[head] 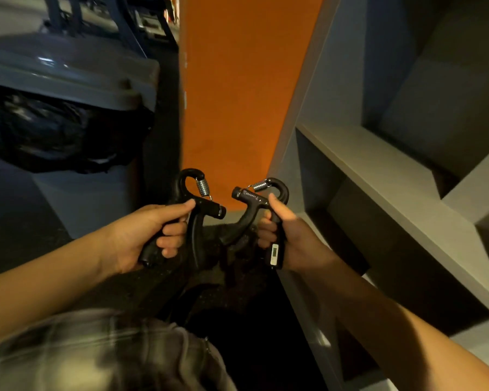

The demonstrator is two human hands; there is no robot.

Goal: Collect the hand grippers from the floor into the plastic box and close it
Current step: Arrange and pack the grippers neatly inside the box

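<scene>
Orange panelling [237,94] runs up the middle of the view as a tall strip, with grey shelving [378,170] on its right, stepping down in open compartments. On the left stands a grey bin [68,71] with a black bag [54,131] bulging under its rim. Dark floor [23,221] spreads below the bin and between the person's forearms. A blurred checked shirt [96,351] fills the lower left corner.

Both forearms reach forward from the bottom edge, and each hand holds one black hand gripper in the air in front of the orange strip, above the floor.

The left hand [141,235] grips one handle of the first hand gripper [206,206]. Its fingers [171,231] are curled round that handle and the thumb lies along the top bar, while the other handle hangs free.

The right hand [294,238] grips the second hand gripper [251,197] the same way, with fingers [266,235] wrapped round one handle and the thumb pointing up along it.

The two knob ends point toward each other, near but apart. Each tool carries a steel spring [202,186] under its hooked top. A small pale display [274,253] sits on the handle in the right hand.
</scene>
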